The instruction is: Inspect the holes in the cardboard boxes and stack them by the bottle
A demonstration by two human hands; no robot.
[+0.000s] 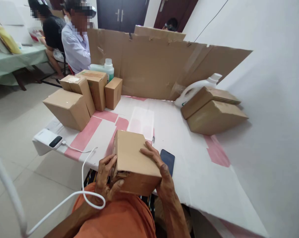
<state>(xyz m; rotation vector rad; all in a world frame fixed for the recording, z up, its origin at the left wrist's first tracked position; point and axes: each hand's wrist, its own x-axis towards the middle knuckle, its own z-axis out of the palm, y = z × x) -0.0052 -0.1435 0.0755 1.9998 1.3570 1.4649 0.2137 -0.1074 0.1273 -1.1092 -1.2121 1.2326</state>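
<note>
A brown cardboard box (134, 155) is between my two hands at the table's near edge, close to my body. My left hand (106, 180) grips its left side, the thumb at a lower corner where the cardboard looks torn. On the opposite side, my right hand (163, 173) presses with its fingers across the top and its palm against the right edge. The underside of the box is hidden. Just right of the box lies a dark phone (168, 160). Behind it are a pen (153, 140) and a clear plastic sheet or tray (141, 120).
Several cardboard boxes (67, 107) and a bottle of green liquid (109, 70) stand at the back left. Two more boxes (216, 115) lean by a white jug (196, 88) at right. A power bank (47, 138) trails a white cable (83, 172). A cardboard panel (154, 66) stands behind; people sit beyond.
</note>
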